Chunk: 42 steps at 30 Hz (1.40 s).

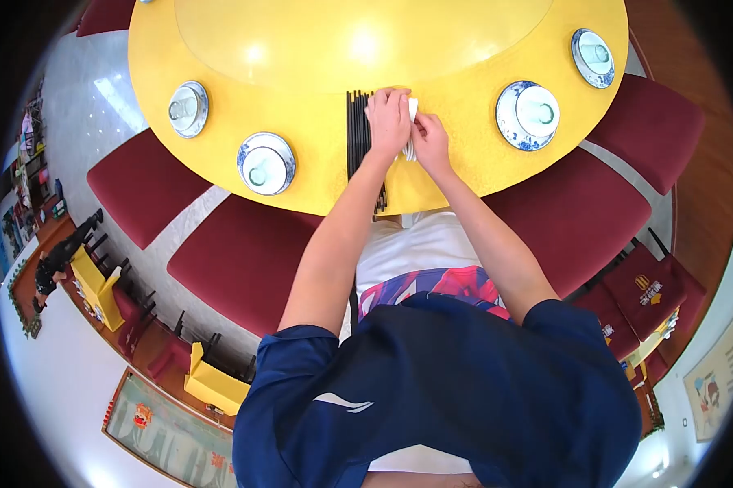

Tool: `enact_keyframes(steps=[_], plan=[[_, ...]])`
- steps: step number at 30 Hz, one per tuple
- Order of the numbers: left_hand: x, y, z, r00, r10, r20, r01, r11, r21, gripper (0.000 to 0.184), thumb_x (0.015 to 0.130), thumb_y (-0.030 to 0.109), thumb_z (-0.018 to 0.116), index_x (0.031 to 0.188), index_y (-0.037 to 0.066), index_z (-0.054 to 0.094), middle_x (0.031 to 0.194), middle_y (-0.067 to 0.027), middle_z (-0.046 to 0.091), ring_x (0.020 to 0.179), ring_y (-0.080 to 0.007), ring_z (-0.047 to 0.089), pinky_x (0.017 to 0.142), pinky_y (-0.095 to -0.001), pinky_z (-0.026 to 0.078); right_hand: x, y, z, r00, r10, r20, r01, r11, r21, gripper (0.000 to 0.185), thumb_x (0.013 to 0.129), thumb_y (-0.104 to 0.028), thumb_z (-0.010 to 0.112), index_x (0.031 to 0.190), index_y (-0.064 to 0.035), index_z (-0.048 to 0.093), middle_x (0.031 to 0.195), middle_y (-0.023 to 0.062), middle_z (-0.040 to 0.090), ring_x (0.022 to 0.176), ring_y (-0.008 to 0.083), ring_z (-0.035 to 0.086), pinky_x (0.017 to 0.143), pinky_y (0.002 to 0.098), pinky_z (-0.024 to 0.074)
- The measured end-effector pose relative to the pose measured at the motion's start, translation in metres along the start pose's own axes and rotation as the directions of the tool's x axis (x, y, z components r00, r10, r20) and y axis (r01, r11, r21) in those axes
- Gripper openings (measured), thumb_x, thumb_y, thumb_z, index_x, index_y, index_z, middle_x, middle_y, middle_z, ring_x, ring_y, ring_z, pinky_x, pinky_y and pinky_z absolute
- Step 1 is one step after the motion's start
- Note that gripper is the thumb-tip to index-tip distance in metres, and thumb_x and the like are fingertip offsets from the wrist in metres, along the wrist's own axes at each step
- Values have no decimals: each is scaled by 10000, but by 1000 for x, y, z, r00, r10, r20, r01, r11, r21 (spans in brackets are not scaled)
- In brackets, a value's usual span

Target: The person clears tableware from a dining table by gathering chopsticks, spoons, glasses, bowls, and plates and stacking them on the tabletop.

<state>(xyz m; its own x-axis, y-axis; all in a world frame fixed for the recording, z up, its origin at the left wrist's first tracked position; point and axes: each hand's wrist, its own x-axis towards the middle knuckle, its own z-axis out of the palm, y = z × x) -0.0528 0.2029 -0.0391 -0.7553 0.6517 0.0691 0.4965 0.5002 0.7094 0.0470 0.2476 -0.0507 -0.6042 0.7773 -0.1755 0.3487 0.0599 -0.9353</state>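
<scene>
Many black chopsticks (357, 134) lie side by side on the yellow tabletop, pointing toward my body. My left hand (388, 122) rests against their right side, its fingers curled over the top of a narrow white strip (413, 108) that looks like a paper sleeve. From the right, my right hand (430, 142) pinches the same strip, thumb and fingertips drawn together. More white slender pieces (410, 152) show below, between the two hands. My fingers partly hide the strip and whatever lies under them.
Blue-and-white plates with bowls and glasses stand around the round yellow table (318, 106): one plate (266, 163) at left, another (527, 115) at right. Dark red chairs (228, 264) line the edge. A person in dark clothes (53, 264) is far off at left.
</scene>
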Motion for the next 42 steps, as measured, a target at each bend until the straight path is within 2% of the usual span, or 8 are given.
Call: enact_keyframes(steps=[8, 15, 20, 27, 33, 37, 39, 42], plan=[[6, -23, -34, 978, 163, 127, -188, 957, 220, 234, 924, 222, 527, 1077, 76, 627, 1005, -142, 546, 934, -313, 537, 806, -418, 426, 3, -7, 24, 999, -37, 31, 39, 997, -73, 215, 851, -120, 646, 1048, -35, 666, 844, 131, 571, 726, 259, 583, 665, 349, 478], [-3, -27, -46, 998, -14, -68, 10, 999, -51, 285, 878, 162, 638, 1077, -21, 546, 1006, -214, 519, 914, -374, 542, 790, -415, 473, 4, -18, 27, 996, -24, 91, 36, 991, -129, 270, 855, -161, 650, 1100, -49, 661, 881, 154, 572, 773, 282, 584, 705, 364, 478], [-11, -36, -57, 992, -109, -56, 99, 982, -160, 249, 830, 155, 715, 979, -19, 615, 835, -136, 621, 708, -233, 616, 669, -330, 511, 7, -16, 31, 990, -55, 134, 85, 970, -230, 258, 864, -169, 625, 1090, -50, 657, 904, 185, 573, 835, 325, 582, 756, 405, 477], [-19, -40, -69, 982, -181, 45, 187, 951, -247, 281, 847, 159, 702, 1033, -31, 611, 899, -136, 671, 774, -202, 653, 727, -321, 525, 9, -26, 30, 966, -64, 252, 146, 935, -323, 319, 892, -170, 538, 1156, -1, 596, 972, 237, 581, 956, 374, 567, 845, 427, 464], [-22, -60, -67, 984, -167, 63, 173, 978, -116, 410, 843, 211, 705, 1144, -23, 555, 978, -169, 637, 814, -224, 629, 713, -331, 509, 0, -29, -31, 982, -98, 160, 140, 952, -274, 347, 916, -201, 543, 1198, -1, 570, 1014, 199, 611, 929, 321, 613, 808, 397, 497], [-33, -44, -89, 960, -264, 91, 274, 952, -136, 449, 861, 206, 676, 1209, -23, 507, 1090, -201, 588, 903, -254, 627, 734, -341, 515, -14, -54, -124, 994, 95, -47, -102, 979, -174, 294, 893, -184, 584, 1154, -52, 556, 1035, 162, 596, 888, 282, 626, 782, 379, 510], [-45, -40, -100, 916, -368, 158, 394, 900, -185, 473, 862, 157, 671, 1256, -7, 467, 1120, -190, 582, 921, -238, 634, 754, -335, 530, -7, -52, -167, 964, -48, -260, -63, 913, -402, 305, 854, -161, 637, 1132, -74, 548, 1016, 143, 571, 817, 289, 613, 734, 379, 503], [-63, -30, -110, 909, -383, 164, 414, 871, -264, 483, 848, 113, 678, 1265, 5, 459, 1120, -179, 584, 927, -229, 636, 772, -332, 536, 14, -56, -216, 936, -115, -331, -116, 791, -601, 408, 830, -197, 668, 1210, -155, 526, 1140, 167, 495, 1031, 356, 543, 840, 436, 474]])
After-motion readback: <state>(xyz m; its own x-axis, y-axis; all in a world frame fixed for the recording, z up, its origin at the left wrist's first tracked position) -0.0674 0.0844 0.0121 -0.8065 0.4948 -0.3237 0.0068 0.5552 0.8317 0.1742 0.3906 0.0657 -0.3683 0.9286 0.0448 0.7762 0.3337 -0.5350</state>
